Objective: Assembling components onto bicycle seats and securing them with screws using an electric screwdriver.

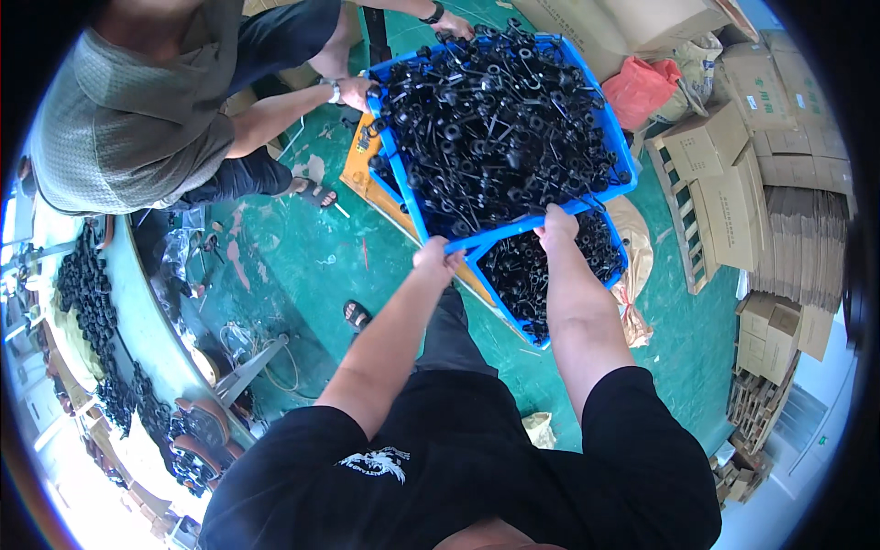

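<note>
Both hands grip the near rim of a blue crate [612,137] — the left hand [436,258] closed on its near-left corner, the right hand [555,225] closed on the rim just right of it. The crate is heaped with black metal parts [500,119] and sits above a second blue crate [541,275] of the same parts, over the green floor [284,266]. At the far rim a co-worker's hands [356,92] hold the crate. Cardboard boxes [724,183] are stacked on the right — a bench [147,312] curves along the left.
</note>
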`<state>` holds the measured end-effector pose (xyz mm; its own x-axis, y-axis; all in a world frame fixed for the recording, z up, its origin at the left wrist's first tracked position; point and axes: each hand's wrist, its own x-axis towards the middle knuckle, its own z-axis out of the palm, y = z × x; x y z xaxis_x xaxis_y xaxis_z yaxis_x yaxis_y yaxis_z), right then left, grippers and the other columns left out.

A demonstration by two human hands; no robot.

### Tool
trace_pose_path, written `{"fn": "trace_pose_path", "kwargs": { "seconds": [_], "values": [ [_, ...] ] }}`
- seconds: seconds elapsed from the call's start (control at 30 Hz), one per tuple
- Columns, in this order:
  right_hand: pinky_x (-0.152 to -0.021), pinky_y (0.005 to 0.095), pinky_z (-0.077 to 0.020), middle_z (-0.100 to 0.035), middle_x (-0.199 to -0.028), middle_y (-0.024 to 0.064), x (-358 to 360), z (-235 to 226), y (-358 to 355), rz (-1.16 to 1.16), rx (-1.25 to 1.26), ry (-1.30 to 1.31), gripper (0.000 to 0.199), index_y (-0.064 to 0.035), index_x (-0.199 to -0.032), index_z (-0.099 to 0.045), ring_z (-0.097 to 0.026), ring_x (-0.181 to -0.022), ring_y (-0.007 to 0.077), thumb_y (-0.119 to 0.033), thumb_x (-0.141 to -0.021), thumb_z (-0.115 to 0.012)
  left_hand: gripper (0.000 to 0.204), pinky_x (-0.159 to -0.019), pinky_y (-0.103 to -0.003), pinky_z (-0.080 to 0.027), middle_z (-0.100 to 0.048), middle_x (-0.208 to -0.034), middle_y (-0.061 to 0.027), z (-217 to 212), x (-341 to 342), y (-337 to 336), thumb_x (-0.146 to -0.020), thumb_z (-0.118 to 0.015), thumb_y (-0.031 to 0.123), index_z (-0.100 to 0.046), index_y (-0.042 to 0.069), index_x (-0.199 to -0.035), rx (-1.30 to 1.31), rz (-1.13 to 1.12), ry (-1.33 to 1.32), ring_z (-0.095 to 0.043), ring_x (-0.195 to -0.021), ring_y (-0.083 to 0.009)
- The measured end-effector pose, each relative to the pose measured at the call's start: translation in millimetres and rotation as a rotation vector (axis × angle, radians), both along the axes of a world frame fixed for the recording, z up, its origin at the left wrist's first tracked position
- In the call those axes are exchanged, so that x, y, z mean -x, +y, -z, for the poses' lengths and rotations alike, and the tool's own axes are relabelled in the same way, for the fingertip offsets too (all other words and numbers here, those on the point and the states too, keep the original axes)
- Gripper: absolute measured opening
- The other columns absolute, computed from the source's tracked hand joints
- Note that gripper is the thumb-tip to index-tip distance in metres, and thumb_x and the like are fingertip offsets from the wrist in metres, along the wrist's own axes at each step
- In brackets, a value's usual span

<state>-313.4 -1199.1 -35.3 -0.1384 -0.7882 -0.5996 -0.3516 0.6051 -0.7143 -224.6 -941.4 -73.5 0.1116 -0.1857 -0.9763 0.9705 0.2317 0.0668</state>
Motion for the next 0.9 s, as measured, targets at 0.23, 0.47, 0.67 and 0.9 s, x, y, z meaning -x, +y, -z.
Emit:
{"fn": "trace_pose_path", "kwargs": {
  "seconds": [0.23,0.47,0.67,0.9],
  "values": [
    [-0.053,0.0383,-0.0541,-0.067,-0.103,0.0123,55,47,-73,0.027,-0.081,-0.040,0.030,-0.0037,-0.115,-0.061,-0.067,-0.070,0.0254,-0.018,-0.092,-0.074,0.013,-0.050,-0.035,-0.059,-0.072,-0.093,-0.0188,0,67,-76,-0.103,-0.057,0.013,-0.060,0.001,-0.108,-0.153,-0.112,0.102,-0.073,-0.070,-0.0299],
    [-0.060,0.0362,-0.0540,-0.066,-0.101,0.0067,62,59,-94,0.024,-0.133,-0.082,0.022,-0.0124,-0.116,-0.063,-0.064,-0.076,0.0205,-0.017,-0.096,-0.070,0.012,-0.063,-0.040,-0.067,-0.069,-0.098,-0.0160,-10,71,-98,-0.099,-0.055,0.003,-0.064,-0.001,-0.107,-0.218,-0.029,0.060,-0.074,-0.077,-0.0278],
    [-0.053,0.0323,-0.0526,-0.064,-0.093,0.0048,64,55,-89,-0.028,-0.172,-0.063,0.014,-0.0099,-0.110,-0.067,-0.063,-0.072,0.0187,-0.017,-0.098,-0.070,0.019,-0.059,-0.039,-0.067,-0.070,-0.098,-0.0186,-9,83,-83,-0.099,-0.055,0.004,-0.063,-0.007,-0.113,-0.129,-0.130,-0.017,-0.072,-0.070,-0.0315],
    [-0.056,0.0382,-0.0514,-0.069,-0.101,0.0104,79,27,-40,-0.049,-0.108,-0.093,0.022,-0.0067,-0.115,-0.064,-0.066,-0.073,0.0239,-0.013,-0.096,-0.071,0.022,-0.057,-0.040,-0.067,-0.070,-0.103,-0.0216,-35,86,-18,-0.100,-0.054,0.004,-0.062,-0.004,-0.119,-0.077,-0.082,0.016,-0.074,-0.077,-0.0333]
  ]
}}
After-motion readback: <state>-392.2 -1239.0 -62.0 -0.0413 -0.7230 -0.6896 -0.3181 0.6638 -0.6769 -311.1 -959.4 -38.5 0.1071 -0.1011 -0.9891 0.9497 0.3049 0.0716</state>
